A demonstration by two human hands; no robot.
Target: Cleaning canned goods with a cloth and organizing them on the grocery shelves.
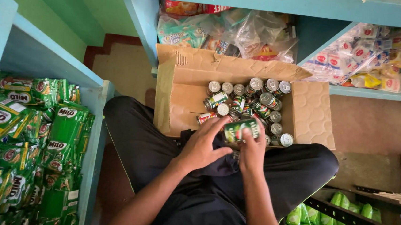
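A: Where's the green can (240,129) rel. to the hands?

B: Held between both, lying on its side over the person's lap, right at the near edge of the cardboard box (182,97). Left hand (205,143) sits at approx. 8 o'clock of the can, fingers spread and curled, tips on its left end. Right hand (253,151) is at 5 o'clock, below it – fingers wrap up around the can's right part.

A: So neither hand is free?

B: No. Both are closed on that one can; left is looser, w/ fingers fanned, right is a tighter wrap.

A: And the box?

B: Open, flaps out, on the floor at 12 o'clock from the hands. More small cans (253,99) inside – some upright showing silver tops, some tipped over, bunched in the right half; left half is bare cardboard.

A: Surroundings?

B: Person sits cross-legged in dark trousers (137,136). At 9 o'clock a blue shelf (49,59) w/ green sachet packs (29,138) piled in it. At 12 to 1 o'clock, behind the box, another blue shelf unit w/ clear bags of packets (244,31) and white-and-red sachets (364,53). At 4 o'clock, bright green packs (324,224) in a dark rack.
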